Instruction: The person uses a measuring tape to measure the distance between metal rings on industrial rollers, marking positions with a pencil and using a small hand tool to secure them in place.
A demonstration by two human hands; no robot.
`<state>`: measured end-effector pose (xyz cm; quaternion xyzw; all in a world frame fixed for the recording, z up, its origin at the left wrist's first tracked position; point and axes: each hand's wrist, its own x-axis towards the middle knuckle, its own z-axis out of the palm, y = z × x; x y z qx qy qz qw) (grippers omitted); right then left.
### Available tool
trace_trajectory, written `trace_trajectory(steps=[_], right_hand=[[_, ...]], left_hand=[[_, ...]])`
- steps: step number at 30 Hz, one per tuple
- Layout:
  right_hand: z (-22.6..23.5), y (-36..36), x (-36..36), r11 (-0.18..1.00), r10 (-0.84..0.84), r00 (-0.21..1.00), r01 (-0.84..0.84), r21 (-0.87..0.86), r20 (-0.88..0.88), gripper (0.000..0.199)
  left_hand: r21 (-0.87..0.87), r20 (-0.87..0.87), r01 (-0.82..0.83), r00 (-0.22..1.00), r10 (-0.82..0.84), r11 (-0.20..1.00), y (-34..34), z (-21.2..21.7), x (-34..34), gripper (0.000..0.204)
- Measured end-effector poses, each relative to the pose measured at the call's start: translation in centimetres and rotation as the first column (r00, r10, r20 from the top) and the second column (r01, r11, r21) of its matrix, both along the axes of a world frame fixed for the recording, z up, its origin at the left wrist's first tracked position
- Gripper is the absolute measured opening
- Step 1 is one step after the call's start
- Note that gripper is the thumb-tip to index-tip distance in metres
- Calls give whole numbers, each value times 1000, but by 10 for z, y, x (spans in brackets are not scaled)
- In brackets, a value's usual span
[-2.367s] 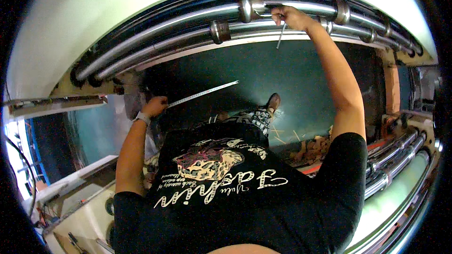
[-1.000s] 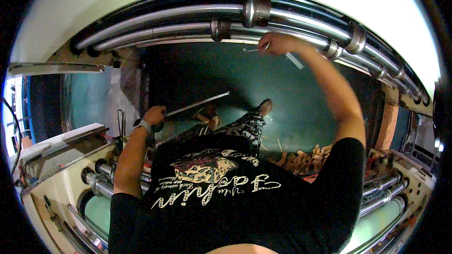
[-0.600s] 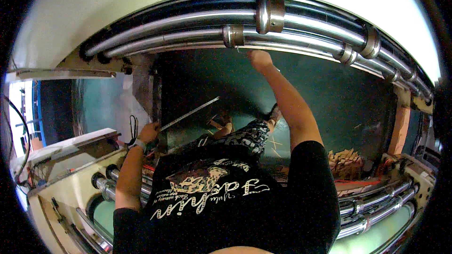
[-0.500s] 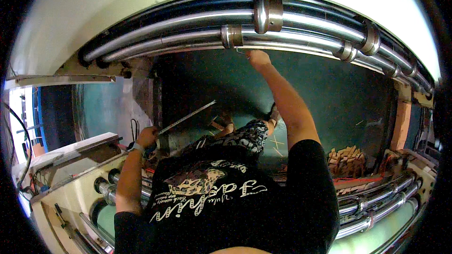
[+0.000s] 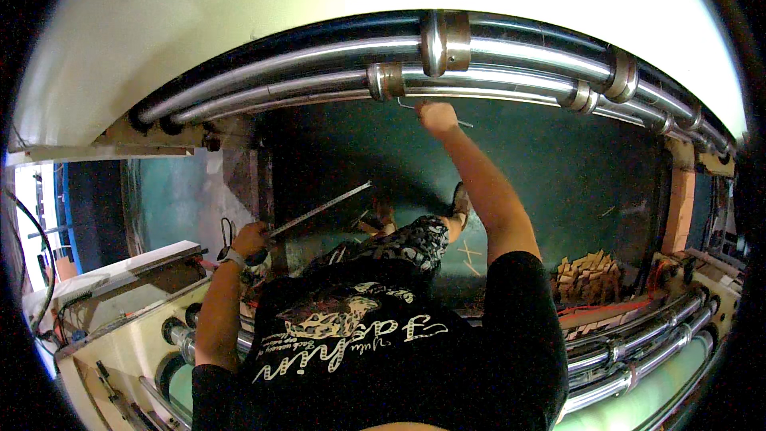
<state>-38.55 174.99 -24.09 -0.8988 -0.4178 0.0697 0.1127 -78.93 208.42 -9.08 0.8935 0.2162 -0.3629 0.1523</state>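
Observation:
My right hand (image 5: 437,118) is raised to the lowest of three shiny steel pipes (image 5: 511,80) and grips a thin bent metal key (image 5: 408,104) just under a pipe coupling (image 5: 385,80). Beside my hip, my left hand (image 5: 249,239) holds a long flat metal ruler (image 5: 323,209) that slants up to the right. Below me I see my black printed shirt, patterned shorts and my feet (image 5: 459,195) on a dark green floor (image 5: 558,175).
A larger coupling (image 5: 445,41) sits on the top pipe, with more couplings (image 5: 618,76) to the right. A pile of small wooden blocks (image 5: 590,275) lies at the right. More steel pipes (image 5: 638,343) run at lower right. A cream machine frame (image 5: 120,327) stands at lower left.
My right hand has moved left along the pipes, from near a right-hand coupling to under the middle coupling. My left hand keeps the ruler and has drawn closer to my hip.

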Motion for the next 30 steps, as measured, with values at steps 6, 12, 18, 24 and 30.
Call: trace_trajectory(steps=[6,12,18,24,30], right_hand=[[19,6,-4,1000,-1,999,1,1,-43,17],[-3,13,8,996,-89,995,88,19,51,16],[3,21,2,978,-205,978,206,40,-24,15],[47,30,11,926,-347,785,375,-52,-513,25],[22,35,14,857,-459,659,506,-100,-596,31]], left_hand=[[-20,148,155,978,-150,988,6,-16,-10,28],[-21,102,186,978,-183,982,2,-24,0,27],[-25,19,113,993,-113,993,-2,-19,3,28],[-89,-39,29,999,-32,996,4,-24,-2,27],[-96,-43,155,986,-160,983,31,-55,-12,27]])
